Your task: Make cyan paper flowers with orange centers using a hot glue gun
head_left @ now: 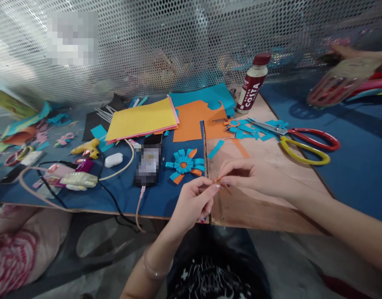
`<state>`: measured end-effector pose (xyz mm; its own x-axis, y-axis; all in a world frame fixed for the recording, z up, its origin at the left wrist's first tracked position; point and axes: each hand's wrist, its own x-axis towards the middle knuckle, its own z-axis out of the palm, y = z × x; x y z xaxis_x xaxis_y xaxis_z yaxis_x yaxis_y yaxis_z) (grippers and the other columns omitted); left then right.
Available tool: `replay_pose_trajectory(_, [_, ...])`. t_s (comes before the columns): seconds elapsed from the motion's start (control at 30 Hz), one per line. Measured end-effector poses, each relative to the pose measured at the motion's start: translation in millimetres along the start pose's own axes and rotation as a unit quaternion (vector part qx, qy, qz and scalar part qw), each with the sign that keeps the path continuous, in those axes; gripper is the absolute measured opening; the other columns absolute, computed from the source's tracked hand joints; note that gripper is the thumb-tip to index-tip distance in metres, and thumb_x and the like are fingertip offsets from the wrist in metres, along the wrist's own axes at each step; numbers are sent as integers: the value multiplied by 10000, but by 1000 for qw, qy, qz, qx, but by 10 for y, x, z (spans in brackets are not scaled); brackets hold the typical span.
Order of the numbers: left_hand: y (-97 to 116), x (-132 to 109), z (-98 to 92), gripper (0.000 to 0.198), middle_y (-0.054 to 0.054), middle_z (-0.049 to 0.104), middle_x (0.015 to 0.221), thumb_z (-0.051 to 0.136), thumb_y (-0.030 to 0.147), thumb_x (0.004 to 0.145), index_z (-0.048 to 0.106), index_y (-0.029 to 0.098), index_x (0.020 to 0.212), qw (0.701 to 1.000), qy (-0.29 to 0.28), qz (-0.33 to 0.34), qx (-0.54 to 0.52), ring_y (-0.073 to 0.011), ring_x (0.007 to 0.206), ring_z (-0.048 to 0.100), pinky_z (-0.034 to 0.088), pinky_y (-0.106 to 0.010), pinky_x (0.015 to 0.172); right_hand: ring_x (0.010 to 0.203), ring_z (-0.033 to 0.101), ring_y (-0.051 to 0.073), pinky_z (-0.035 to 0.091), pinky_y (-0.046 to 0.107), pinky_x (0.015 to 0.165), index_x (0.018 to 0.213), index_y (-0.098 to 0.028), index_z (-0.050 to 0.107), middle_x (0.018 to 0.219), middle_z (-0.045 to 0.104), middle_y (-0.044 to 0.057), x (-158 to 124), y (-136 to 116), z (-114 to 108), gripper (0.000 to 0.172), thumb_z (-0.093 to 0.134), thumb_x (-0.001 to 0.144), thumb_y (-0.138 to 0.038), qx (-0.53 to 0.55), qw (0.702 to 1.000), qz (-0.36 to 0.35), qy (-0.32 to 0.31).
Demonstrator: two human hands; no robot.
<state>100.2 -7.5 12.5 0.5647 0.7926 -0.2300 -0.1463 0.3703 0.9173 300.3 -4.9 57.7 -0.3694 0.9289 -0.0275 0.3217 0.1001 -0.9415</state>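
Observation:
Between the fingertips of my left hand [194,199] and my right hand [253,176] is a small orange paper piece [218,181] with thin strips hanging from it. Both hands pinch it above the table's front edge. Just beyond my left hand lies a blue and orange paper flower [184,165]. A short blue paper strip [216,148] and a pale orange strip [240,147] rest behind my hands. Farther back on the right, scissors [287,135] with red and yellow handles lie partly opened beside a smaller orange and blue paper flower [233,124].
Yellow paper sheets [141,118] and orange paper [189,120] lie at the back, near a Costa bottle [253,83]. Left are a phone [148,164] on a cable, a white earbud case [113,160] and a yellow glue gun [86,148]. Another person's hand [349,52] is at far right.

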Motion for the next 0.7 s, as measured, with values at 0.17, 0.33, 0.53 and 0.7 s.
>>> replay_pose_trajectory(0.17, [7, -13, -5, 290, 96, 457, 384, 672, 440, 870, 640, 154, 834, 1000, 13, 2, 12, -9, 246, 259, 182, -115, 272, 786, 602, 152, 471, 306, 734, 794, -191, 678, 817, 676, 15, 4, -13, -5, 270, 685, 812, -460, 52, 998, 31, -11])
replay_pose_trajectory(0.33, [3, -16, 7, 279, 94, 451, 373, 701, 424, 846, 663, 149, 818, 999, 42, 6, 6, -8, 239, 257, 188, -116, 266, 720, 557, 136, 420, 295, 676, 757, -181, 657, 755, 634, 7, -8, -75, 35, 298, 694, 794, -475, 68, 994, 85, 4])
replay_pose_trajectory(0.53, [-14, -8, 10, 285, 95, 456, 377, 731, 421, 819, 647, 152, 787, 998, 64, 15, -4, -7, 240, 266, 185, -116, 264, 648, 520, 119, 379, 287, 612, 790, -182, 642, 712, 604, -9, -30, -87, 94, 255, 648, 828, -434, 69, 994, 89, 3])
replay_pose_trajectory(0.7, [-23, -8, 13, 305, 95, 461, 386, 730, 428, 820, 618, 152, 754, 997, 79, 24, 6, -4, 248, 278, 192, -111, 271, 691, 536, 133, 400, 294, 640, 788, -186, 631, 753, 620, 3, -37, -38, 156, 269, 633, 833, -451, 54, 995, 80, 25])
